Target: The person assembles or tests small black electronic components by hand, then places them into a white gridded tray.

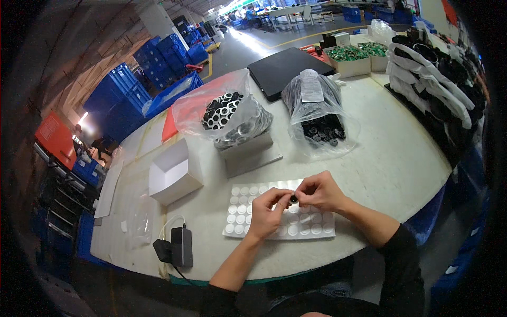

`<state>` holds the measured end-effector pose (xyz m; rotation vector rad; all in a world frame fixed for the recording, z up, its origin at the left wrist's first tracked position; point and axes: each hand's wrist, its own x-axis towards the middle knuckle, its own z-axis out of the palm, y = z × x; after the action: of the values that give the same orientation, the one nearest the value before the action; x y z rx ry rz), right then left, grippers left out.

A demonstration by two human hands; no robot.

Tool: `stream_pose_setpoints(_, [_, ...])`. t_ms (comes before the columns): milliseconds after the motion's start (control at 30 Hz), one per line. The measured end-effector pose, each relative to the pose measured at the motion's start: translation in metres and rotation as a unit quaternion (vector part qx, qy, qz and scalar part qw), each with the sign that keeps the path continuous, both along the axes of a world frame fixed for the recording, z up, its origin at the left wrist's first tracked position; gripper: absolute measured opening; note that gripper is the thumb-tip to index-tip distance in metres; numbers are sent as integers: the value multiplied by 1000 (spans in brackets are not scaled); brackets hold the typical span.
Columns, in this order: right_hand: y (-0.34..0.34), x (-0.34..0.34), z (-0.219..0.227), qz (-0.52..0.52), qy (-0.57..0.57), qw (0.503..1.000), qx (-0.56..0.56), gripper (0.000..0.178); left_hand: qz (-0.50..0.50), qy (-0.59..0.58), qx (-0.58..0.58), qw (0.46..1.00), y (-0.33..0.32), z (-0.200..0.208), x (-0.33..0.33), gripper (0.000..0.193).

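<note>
My left hand (268, 212) and my right hand (322, 192) meet over a white sheet, each closed in a pinch. Between their fingertips is a small black round part (293, 199), mostly covered by the fingers. Beneath them on the table lies the white sheet (280, 236), which carries rows of round white discs (240, 219). My hands and forearms hide part of its middle.
Beyond the sheet stand a clear bag of black-and-silver rings (224, 112), a grey metal block (253, 158) and a bag of black round parts (323, 131). Left are a white box (174, 177) and a black power adapter (182, 247). Boxes of green pieces (348, 62) stand far right.
</note>
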<state>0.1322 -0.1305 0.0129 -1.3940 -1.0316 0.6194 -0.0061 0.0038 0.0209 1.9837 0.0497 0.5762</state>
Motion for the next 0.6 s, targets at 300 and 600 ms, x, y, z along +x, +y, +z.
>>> stream_pose_setpoints(300, [3, 1, -4, -32, -66, 995, 69, 12, 10, 6, -230, 973, -1, -10, -1, 18])
stream_pose_setpoints(600, [2, 9, 0, 58, -113, 991, -44, 23, 26, 34, -43, 998, -2, -7, 1, 16])
